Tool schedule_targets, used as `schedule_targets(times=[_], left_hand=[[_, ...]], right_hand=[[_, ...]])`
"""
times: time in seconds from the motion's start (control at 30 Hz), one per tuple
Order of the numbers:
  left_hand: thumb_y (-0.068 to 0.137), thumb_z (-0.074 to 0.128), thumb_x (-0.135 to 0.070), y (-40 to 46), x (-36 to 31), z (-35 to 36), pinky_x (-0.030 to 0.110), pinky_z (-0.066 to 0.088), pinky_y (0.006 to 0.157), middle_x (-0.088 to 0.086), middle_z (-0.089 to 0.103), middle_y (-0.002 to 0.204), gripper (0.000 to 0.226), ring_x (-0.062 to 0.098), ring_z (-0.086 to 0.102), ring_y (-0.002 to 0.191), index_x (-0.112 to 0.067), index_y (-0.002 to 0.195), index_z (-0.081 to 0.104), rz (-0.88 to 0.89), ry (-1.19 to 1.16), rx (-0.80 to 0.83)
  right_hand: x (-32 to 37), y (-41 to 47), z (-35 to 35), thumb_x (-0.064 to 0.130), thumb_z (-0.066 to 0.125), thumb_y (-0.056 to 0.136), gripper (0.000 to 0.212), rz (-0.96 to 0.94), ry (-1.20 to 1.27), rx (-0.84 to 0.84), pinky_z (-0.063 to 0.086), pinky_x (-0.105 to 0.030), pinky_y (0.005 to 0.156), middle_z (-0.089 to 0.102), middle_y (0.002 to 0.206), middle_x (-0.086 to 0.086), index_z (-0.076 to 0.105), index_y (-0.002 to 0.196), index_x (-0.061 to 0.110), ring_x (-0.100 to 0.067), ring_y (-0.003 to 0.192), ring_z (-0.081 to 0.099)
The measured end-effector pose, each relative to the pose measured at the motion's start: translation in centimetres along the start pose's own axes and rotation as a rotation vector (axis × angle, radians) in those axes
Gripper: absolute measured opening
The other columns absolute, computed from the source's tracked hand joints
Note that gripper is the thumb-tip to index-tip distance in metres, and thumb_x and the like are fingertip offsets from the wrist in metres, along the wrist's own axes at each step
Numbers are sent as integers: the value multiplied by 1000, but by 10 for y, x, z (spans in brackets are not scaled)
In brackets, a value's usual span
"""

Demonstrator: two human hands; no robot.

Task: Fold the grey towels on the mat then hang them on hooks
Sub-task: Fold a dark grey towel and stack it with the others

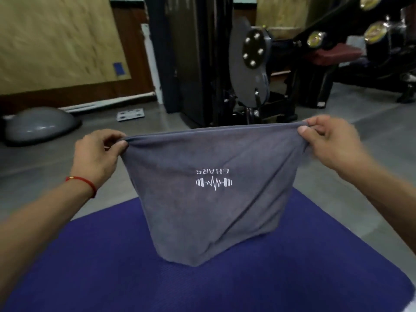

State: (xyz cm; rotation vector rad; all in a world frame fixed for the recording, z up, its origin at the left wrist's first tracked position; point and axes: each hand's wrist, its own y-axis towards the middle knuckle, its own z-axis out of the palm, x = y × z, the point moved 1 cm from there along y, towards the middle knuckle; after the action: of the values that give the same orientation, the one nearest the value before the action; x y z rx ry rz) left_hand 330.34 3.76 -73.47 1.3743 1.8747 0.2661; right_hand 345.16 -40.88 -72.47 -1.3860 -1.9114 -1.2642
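Both hands up: left hand (pixel 96 152) and right hand (pixel 326 140) each pinch a top corner of the grey towel (pixel 209 199), stretched taut, its lower fold resting on the purple mat (pixel 101 266).

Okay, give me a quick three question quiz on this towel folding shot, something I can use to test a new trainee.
1. True or false: the left hand and the right hand each pinch a top corner of the grey cloth towel with the white barbell logo.
2. Multiple choice: the towel's bottom edge is A) on the grey floor, B) on the purple textured mat, C) hanging clear of everything.
3. Short answer: what is worn on the left wrist?

Key:
1. True.
2. B.
3. A red string bracelet.
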Motion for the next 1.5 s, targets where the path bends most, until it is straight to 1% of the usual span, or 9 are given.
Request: schedule_targets(times=[0.13, 0.3, 0.53, 0.77, 0.9, 1.03, 1.13, 1.3, 1.5], left_hand=[[100, 59, -22, -35, 32, -46, 40, 57, 72, 9, 68, 92, 7, 24, 66, 77, -19, 106, 63, -268, -139, -166], [105, 51, -28, -61, 56, -88, 25, 42, 34, 18, 66, 70, 20, 20, 65, 47, -10, 112, 51, -433, -266, -227], [107, 45, -21, -52, 91, -103, 40, 64, 61, 17, 62, 93, 6, 26, 72, 60, -18, 106, 41, -489, -389, -254], [107, 46, -18, -101, 76, -120, 34, 63, 61, 13, 53, 85, 19, 25, 66, 60, -32, 95, 44, -282, -439, -295], [102, 51, -15, -193, 78, -94, 29, 63, 66, 10, 57, 87, 13, 21, 69, 71, -26, 97, 51, -332, -543, -256], [91, 71, -33, -321, 97, -41, 30, 62, 67, 17, 63, 81, 23, 32, 71, 69, -14, 93, 58, -609, -592, 39], [70, 77, -56, -407, 117, -14, 39, 60, 73, 12, 68, 79, 41, 33, 69, 75, -21, 85, 65, -755, -494, 303], [86, 56, -50, -485, 126, -1, 19, 45, 72, -15, 59, 88, 9, 3, 60, 76, -43, 86, 62, -459, -151, 633], [105, 34, -44, -508, 113, -22, 20, 49, 64, -17, 54, 93, 33, 0, 59, 74, -32, 92, 62, 46, 95, 762]], right_hand=[[49, 14, 45, 25, 58, 103, 9, -17, 54, 118, 63, -52, 66, 72, 89, 1, 64, 106, 18, -27, 52, 71], [77, 28, 97, 28, 52, 105, 14, -122, 24, 136, 50, -24, 40, 70, 91, -5, 57, 106, 15, -21, 48, 70], [75, 49, 191, 25, 51, 105, 16, -26, 291, 260, 64, -38, 68, 57, 123, -17, 56, 111, 10, -30, 101, 70], [79, 20, 185, 20, 50, 106, 16, 11, 624, 226, 63, -31, 67, 66, 91, -3, 58, 93, 21, -9, 83, 68], [11, -38, 169, 22, 55, 105, 16, 25, 612, 467, 63, -32, 68, 70, 90, -2, 63, 93, 16, -15, 82, 67], [-90, -112, 160, 56, 81, 71, 47, 199, 500, 774, 63, -30, 67, 74, 94, -7, 72, 88, 13, -17, 86, 70], [-152, -167, 159, 35, 76, 81, 25, 240, 254, 984, 60, -29, 78, 72, 96, -16, 73, 87, 11, -17, 89, 66], [-210, -228, 147, 14, 75, 91, 35, -167, -328, 1255, 48, -23, 79, 63, 99, 18, 60, 77, 43, -6, 92, 61], [-223, -264, 103, 35, 66, 95, 10, -404, -411, 1367, 46, -19, 84, 54, 102, 26, 60, 89, 40, 3, 96, 56]])
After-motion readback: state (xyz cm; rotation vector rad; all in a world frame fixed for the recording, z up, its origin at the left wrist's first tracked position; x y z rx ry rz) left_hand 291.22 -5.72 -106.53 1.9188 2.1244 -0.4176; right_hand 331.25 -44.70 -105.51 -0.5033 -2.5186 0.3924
